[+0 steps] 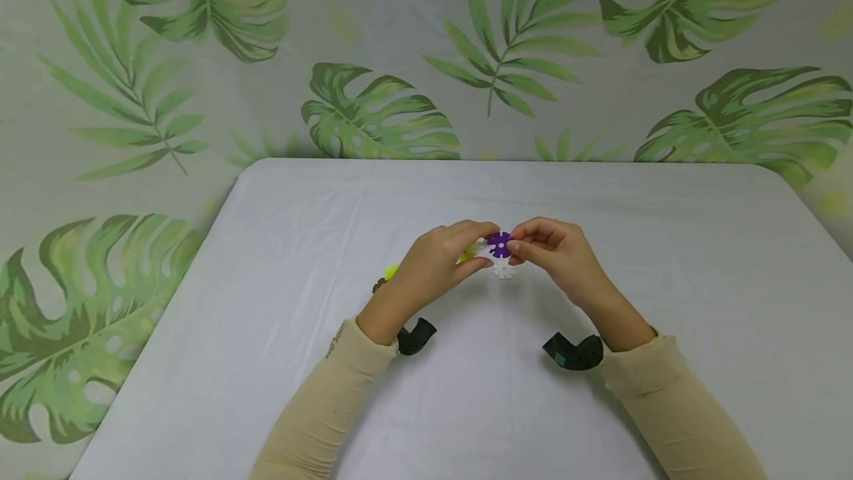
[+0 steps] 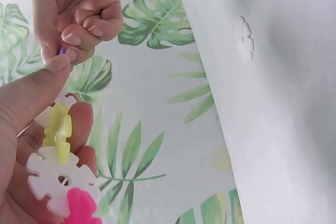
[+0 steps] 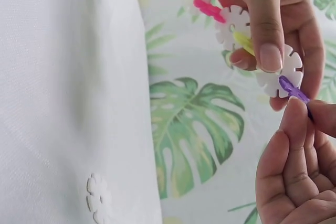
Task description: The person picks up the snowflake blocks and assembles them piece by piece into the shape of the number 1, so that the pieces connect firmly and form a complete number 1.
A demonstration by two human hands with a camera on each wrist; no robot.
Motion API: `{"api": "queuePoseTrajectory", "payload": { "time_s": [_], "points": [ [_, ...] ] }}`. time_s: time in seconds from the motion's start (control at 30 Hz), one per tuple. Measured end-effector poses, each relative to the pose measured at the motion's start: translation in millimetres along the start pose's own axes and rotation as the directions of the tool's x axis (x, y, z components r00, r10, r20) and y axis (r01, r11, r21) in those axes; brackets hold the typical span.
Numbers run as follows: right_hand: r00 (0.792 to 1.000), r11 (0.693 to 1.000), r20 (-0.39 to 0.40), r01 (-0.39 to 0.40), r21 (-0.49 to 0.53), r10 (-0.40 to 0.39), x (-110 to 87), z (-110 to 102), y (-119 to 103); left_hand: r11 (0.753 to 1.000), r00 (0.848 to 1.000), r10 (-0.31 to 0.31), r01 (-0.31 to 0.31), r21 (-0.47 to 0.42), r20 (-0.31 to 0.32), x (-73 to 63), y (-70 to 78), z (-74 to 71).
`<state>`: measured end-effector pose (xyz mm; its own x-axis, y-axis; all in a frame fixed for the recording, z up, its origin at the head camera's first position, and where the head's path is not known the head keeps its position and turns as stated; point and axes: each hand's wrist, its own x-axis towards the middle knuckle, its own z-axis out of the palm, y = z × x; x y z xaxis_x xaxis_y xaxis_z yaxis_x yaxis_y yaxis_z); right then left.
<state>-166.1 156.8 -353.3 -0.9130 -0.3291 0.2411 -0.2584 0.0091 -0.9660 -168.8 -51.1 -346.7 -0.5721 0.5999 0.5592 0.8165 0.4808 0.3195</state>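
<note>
My left hand (image 1: 440, 258) holds a chain of notched plastic discs by its end white disc (image 3: 295, 66), which thumb and fingers pinch. Along the chain follow a yellow disc (image 2: 59, 132), another white disc (image 2: 44, 174) and a pink disc (image 2: 81, 208). Its far end, with a brown disc (image 1: 378, 285), trails behind the left wrist. Between right thumb and forefinger, my right hand (image 1: 556, 254) pinches a purple disc (image 1: 500, 245). In the right wrist view the purple disc meets the white disc's edge; how deep it sits in a slot I cannot tell.
A loose white disc (image 2: 244, 38) lies on the white-covered table (image 1: 266, 391), just below the hands in the head view. Black devices (image 1: 417, 337) sit at both wrists. Behind the table hangs a leaf-patterned cloth (image 1: 386, 35).
</note>
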Motion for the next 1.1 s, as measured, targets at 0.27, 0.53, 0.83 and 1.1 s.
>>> {"api": "queuePoseTrajectory", "payload": {
  "time_s": [0.27,0.53,0.83,1.1],
  "points": [
    [0.999,0.999,0.001,-0.04,0.028,0.04,-0.5,4,0,0.999,0.998,0.008,-0.005,0.036,-0.058,-0.6,1.1,3.8],
    [0.999,0.999,0.047,-0.023,-0.031,0.024,0.8,-2,3,0.998,0.996,0.011,-0.005,0.069,-0.089,-0.6,0.1,1.9],
    [0.993,0.958,0.095,-0.037,-0.283,0.066,5.0,-15,24,0.999,0.996,-0.016,0.019,0.043,-0.089,-0.3,-1.9,-3.6],
    [0.976,0.88,0.116,-0.109,-0.462,0.182,8.6,-18,52,0.999,0.995,-0.008,0.011,0.033,-0.098,-0.9,-3.2,-3.8]
  ]
}}
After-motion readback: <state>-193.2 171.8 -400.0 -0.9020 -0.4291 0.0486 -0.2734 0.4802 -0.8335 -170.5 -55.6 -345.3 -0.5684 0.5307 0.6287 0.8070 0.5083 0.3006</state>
